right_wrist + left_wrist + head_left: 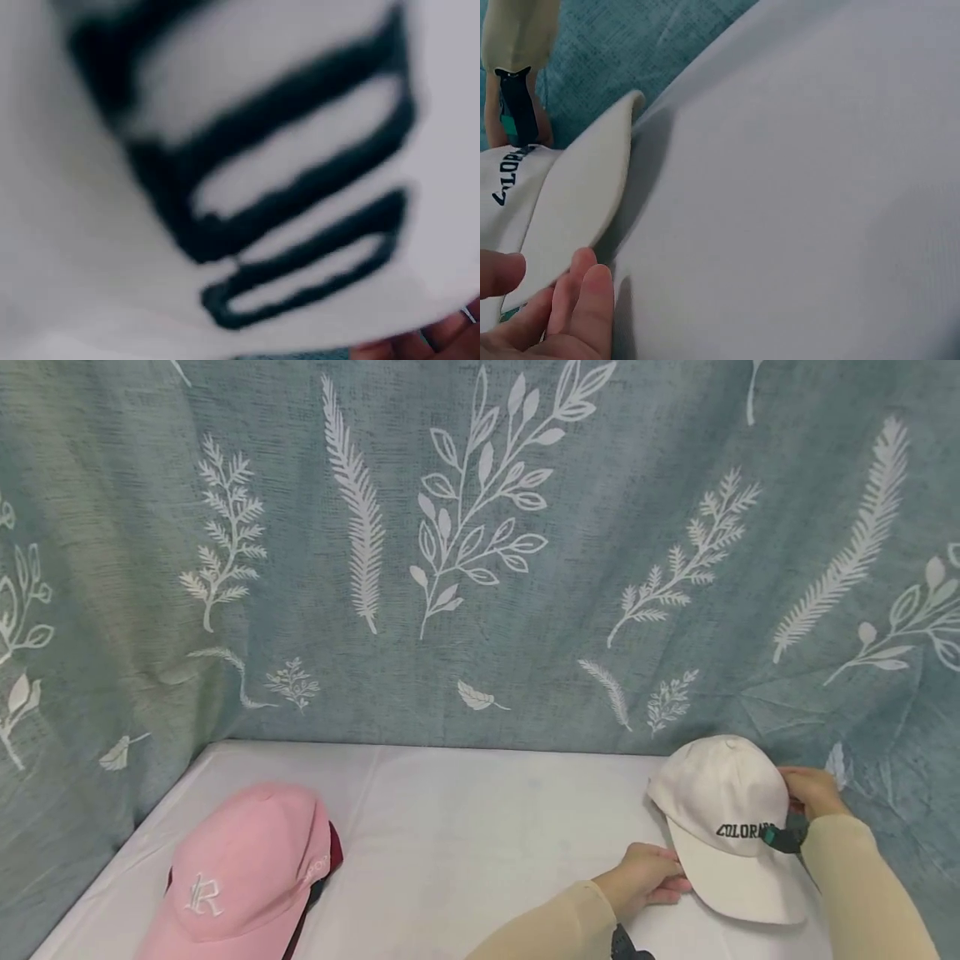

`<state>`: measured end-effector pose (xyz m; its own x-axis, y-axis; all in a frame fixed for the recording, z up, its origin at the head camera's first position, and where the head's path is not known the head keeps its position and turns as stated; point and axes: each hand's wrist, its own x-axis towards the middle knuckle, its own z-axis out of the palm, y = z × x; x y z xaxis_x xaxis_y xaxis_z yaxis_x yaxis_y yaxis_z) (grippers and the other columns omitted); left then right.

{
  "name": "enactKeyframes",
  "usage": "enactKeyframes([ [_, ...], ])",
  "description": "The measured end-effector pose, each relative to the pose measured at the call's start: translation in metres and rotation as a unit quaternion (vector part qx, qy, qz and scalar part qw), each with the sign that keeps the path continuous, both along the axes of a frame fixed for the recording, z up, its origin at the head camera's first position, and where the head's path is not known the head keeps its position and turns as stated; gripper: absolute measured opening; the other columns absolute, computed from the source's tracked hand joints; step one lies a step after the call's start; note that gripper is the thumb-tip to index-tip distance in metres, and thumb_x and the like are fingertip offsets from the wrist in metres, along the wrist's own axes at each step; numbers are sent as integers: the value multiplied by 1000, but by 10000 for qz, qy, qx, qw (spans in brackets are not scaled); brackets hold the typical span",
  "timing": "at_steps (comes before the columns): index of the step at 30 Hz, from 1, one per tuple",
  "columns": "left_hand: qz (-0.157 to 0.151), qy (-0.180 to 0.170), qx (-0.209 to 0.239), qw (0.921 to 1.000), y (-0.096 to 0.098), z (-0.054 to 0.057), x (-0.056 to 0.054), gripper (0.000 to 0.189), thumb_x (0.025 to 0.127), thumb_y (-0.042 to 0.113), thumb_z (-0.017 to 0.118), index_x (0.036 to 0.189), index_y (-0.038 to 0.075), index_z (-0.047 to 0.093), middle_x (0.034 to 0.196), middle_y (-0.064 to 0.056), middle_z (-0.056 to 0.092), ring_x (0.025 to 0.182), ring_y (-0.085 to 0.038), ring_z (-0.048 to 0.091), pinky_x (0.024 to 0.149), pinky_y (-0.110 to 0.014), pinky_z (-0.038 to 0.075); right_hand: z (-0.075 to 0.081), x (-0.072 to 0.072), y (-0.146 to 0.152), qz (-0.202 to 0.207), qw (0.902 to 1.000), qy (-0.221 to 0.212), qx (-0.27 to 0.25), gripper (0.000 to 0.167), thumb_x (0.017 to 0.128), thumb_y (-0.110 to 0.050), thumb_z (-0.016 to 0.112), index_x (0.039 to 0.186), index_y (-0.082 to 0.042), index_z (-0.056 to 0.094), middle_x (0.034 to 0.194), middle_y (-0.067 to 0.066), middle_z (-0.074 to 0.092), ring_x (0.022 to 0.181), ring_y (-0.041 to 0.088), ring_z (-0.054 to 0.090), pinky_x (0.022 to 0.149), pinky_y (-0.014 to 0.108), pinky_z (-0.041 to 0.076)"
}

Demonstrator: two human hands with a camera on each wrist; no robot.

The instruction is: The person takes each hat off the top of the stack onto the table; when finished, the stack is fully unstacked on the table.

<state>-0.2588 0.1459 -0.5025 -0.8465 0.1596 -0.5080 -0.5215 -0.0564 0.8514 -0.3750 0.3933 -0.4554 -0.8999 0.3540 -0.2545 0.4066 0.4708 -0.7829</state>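
A white baseball cap with dark "COLORADO" lettering is at the right of the white table, its brim toward me. My left hand holds the brim's left edge, the fingers along the edge and the thumb over the cap in the left wrist view. At the crown's far right side, my right hand grips the cap, with some fingers hidden behind it. Close-up lettering fills the right wrist view, where fingertips show at the lower right corner.
A pink cap with a white "R" lies at the left of the table, dark red and black edges of other headwear showing beneath it. A blue-green curtain with white leaf patterns hangs behind the table and along its sides.
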Motion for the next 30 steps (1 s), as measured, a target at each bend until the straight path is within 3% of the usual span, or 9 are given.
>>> enactKeyframes([
  [4, -151, -20, 25, 9999, 1, 2, -1, 16, 84, -1, 58, 99, 0, 61, 75, -9, 61, 73, -18, 63, 71, -30, 54, -5, -7, 5, 2, 10000, -26, 33, 46, 92, -12, 44, 128, 16, 41, 76, 6, 60, 57, 7, 51, 46, 20, 43],
  [8, -287, -60, 413, 9987, 4, 2, -2, 26, 85, -4, 54, 111, -5, 58, 88, -12, 63, 87, -26, 63, 80, -38, 52, -21, -17, 18, -121, 9999, -70, 47, 50, 96, -21, 40, 133, 12, 37, 111, 24, 54, 64, 5, 51, 53, 19, 47],
  [10, -320, -102, 686, 9971, 5, 2, -2, 30, 85, -6, 53, 115, -7, 55, 98, -15, 63, 95, -30, 61, 85, -42, 49, -30, -22, 24, -265, 9995, -135, 85, 52, 96, -25, 39, 135, 9, 36, 119, 26, 51, 67, 6, 53, 59, 22, 49],
  [14, -398, -176, 1047, 9936, 6, 4, 0, 35, 85, -8, 50, 120, -7, 52, 113, -22, 58, 108, -37, 55, 91, -49, 44, -42, -27, 28, -423, 9988, -227, 122, 54, 97, -27, 34, 137, 9, 33, 122, 27, 46, 81, 19, 55, 68, 31, 50],
  [21, -592, -19, 1162, 9915, 2, 6, 2, 39, 83, -7, 49, 122, -5, 51, 119, -23, 55, 114, -38, 51, 95, -52, 40, -52, -25, 27, -385, 9991, -148, 24, 58, 99, -33, 24, 138, 8, 30, 131, 27, 38, 102, 31, 47, 78, 38, 45],
  [27, -519, 73, 938, 9942, -2, 7, 2, 38, 82, -7, 51, 119, -3, 54, 113, -19, 58, 110, -37, 54, 93, -52, 41, -48, -29, 36, 190, 9994, 221, 171, 63, 97, -41, 23, 140, 5, 29, 137, 27, 37, 105, 31, 50, 76, 35, 49],
  [30, -392, 136, 768, 9962, -1, 9, 2, 33, 84, -4, 52, 117, -1, 56, 110, -17, 60, 107, -37, 55, 92, -52, 42, -45, -33, 41, 614, 9960, 507, 399, 69, 95, -47, 23, 140, 4, 30, 137, 27, 38, 112, 36, 48, 81, 44, 47],
])
